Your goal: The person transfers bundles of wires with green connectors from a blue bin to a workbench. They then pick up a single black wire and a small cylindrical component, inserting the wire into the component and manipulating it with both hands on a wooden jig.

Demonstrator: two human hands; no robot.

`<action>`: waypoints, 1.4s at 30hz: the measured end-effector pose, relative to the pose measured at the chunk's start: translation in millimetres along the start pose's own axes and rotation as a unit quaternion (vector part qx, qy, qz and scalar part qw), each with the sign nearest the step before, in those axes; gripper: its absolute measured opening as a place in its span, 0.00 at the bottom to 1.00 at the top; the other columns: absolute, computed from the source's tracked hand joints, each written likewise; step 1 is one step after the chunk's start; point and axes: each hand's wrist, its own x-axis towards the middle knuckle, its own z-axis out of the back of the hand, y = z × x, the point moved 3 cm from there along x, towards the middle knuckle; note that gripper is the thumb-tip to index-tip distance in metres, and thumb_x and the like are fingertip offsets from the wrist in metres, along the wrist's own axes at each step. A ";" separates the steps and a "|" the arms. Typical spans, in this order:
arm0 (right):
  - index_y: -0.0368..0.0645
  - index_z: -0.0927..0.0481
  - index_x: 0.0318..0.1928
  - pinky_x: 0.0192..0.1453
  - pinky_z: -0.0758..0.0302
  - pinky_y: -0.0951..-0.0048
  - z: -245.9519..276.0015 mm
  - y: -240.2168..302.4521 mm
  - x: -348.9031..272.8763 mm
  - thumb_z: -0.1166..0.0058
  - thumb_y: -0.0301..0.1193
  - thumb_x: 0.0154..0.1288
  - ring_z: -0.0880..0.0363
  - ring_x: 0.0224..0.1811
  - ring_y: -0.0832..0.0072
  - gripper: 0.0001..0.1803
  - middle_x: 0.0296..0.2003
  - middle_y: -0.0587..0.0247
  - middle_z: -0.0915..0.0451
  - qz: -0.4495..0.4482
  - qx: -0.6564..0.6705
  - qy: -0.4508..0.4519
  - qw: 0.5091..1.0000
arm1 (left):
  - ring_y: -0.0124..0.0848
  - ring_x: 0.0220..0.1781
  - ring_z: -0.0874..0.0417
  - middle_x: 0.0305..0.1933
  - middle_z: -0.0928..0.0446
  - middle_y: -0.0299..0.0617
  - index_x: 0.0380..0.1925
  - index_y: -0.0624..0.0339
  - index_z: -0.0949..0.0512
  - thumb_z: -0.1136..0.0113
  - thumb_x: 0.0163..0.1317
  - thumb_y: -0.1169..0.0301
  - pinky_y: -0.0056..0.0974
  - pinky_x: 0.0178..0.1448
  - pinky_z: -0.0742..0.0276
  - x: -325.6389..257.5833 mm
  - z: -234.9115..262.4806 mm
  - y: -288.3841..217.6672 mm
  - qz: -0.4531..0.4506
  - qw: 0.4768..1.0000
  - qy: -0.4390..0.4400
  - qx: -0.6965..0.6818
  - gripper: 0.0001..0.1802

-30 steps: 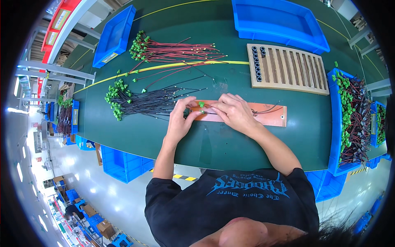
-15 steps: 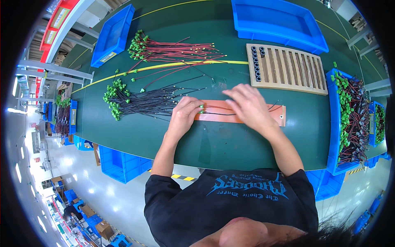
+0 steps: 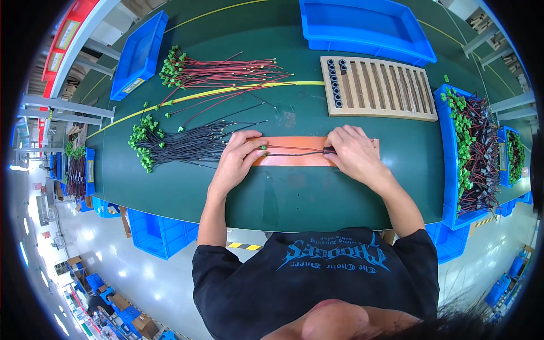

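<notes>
An orange board (image 3: 294, 161) lies on the green table in front of me. A red and a black wire (image 3: 297, 153) run side by side across it, between my hands. At the board's left end my left hand (image 3: 233, 158) is closed on a small green connector (image 3: 263, 148) at the wire ends. Toward the right end, my right hand (image 3: 357, 153) pinches the wires, where a short dark piece shows at the fingertips. The wires' right ends are hidden under that hand. Left of my left hand lies a bundle of black wires (image 3: 190, 140) with green connectors.
Red wires (image 3: 226, 73) with green connectors lie farther back. A wooden slotted rack (image 3: 391, 109) holds several dark round pieces. Blue bins stand at the back, an empty one (image 3: 362, 28) and a smaller one (image 3: 127, 76). A blue bin (image 3: 449, 195) full of wires stands right.
My right hand, raised and blurred before, has come down onto the wires and now pinches them. The wires lie closer together. The whole view has shifted slightly, moving the scene left.
</notes>
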 end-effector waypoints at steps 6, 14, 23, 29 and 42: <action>0.39 0.23 0.45 0.58 0.27 0.54 -8.2 0.2 -6.8 0.33 0.31 0.65 0.22 0.49 0.56 0.15 0.40 0.56 0.22 -0.003 0.040 -0.043 0.998 | 0.47 0.64 0.22 0.59 0.19 0.45 0.58 0.61 0.18 0.24 0.59 0.64 0.49 0.68 0.25 20.8 -16.9 -50.8 -0.090 0.996 0.023 0.002 0.27; 0.37 0.23 0.45 0.55 0.27 0.57 9.8 11.6 4.2 0.39 0.35 0.70 0.20 0.49 0.58 0.14 0.41 0.55 0.21 0.077 -0.039 0.010 0.996 | 0.45 0.51 0.19 0.48 0.19 0.43 0.53 0.62 0.18 0.25 0.57 0.65 0.49 0.55 0.24 35.0 -64.3 -59.4 -0.128 0.984 0.017 0.119 0.25; 0.40 0.24 0.32 0.33 0.21 0.57 11.7 7.3 32.9 0.46 0.41 0.76 0.16 0.25 0.57 0.18 0.21 0.57 0.19 0.152 -0.149 0.128 0.969 | 0.43 0.41 0.18 0.39 0.19 0.43 0.46 0.60 0.21 0.27 0.57 0.72 0.45 0.44 0.28 29.3 -95.4 -60.8 -0.117 0.987 -0.076 0.076 0.17; 0.37 0.20 0.36 0.25 0.20 0.57 16.7 15.9 29.2 0.50 0.44 0.78 0.13 0.22 0.59 0.22 0.19 0.57 0.17 0.219 -0.173 0.219 0.935 | 0.37 0.40 0.17 0.37 0.20 0.39 0.43 0.56 0.20 0.31 0.52 0.73 0.42 0.43 0.29 22.9 -99.5 -44.2 -0.113 0.984 -0.074 0.113 0.16; 0.40 0.25 0.47 0.39 0.18 0.54 48.6 -29.5 -11.0 0.44 0.31 0.77 0.13 0.36 0.52 0.08 0.35 0.52 0.13 0.006 0.021 0.113 0.993 | 0.36 0.39 0.20 0.37 0.23 0.35 0.46 0.53 0.17 0.26 0.57 0.63 0.42 0.43 0.28 33.7 -91.2 -63.3 -0.124 0.986 -0.070 0.092 0.18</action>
